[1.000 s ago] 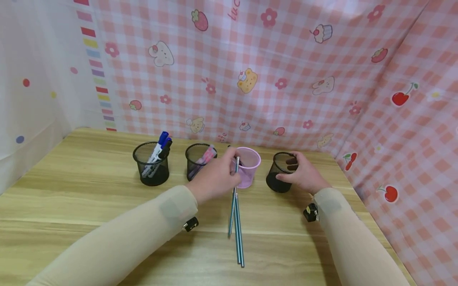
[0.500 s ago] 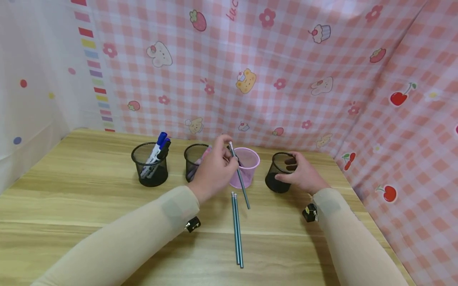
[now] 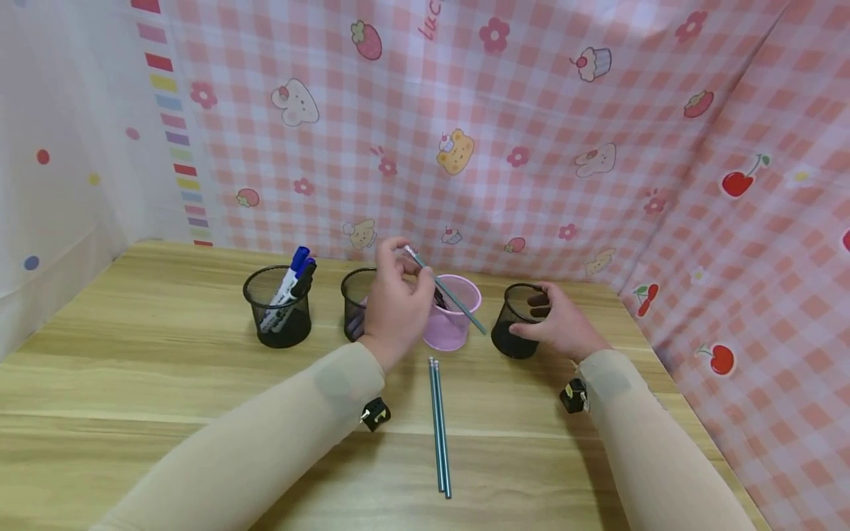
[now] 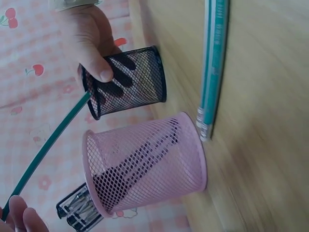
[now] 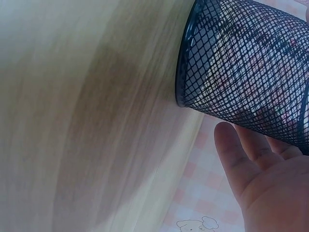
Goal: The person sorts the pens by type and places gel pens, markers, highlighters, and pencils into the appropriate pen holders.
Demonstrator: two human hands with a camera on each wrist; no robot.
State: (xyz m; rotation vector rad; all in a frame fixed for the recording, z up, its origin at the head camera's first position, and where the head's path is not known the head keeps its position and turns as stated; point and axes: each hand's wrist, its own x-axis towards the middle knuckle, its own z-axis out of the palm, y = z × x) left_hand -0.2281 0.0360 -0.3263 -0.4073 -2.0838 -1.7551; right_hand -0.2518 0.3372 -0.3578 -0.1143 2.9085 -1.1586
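Note:
My left hand (image 3: 400,306) pinches a green pencil (image 3: 458,301) near its silver-banded end. The pencil slants down to the right above the pink mesh pen cup (image 3: 446,332), its far end pointing toward the rightmost black mesh pen cup (image 3: 513,343). In the left wrist view, that end overlaps the black cup's rim. My right hand (image 3: 567,324) grips this black cup from the right, thumb in front and fingers behind the mesh. Two more green pencils (image 3: 440,431) lie side by side on the table in front of the pink cup.
A black stapler-like object (image 4: 79,208) sticks out of the pink cup. Farther left, a black mesh cup (image 3: 285,332) holds several markers (image 3: 292,284). Another black mesh cup (image 3: 354,317) stands partly behind my left hand. Checkered cloth (image 3: 531,206) hangs behind the wooden table (image 3: 199,383).
My left hand has lifted one pencil from the group on the table and swung its lower end up and to the right. My right hand stays on the black cup.

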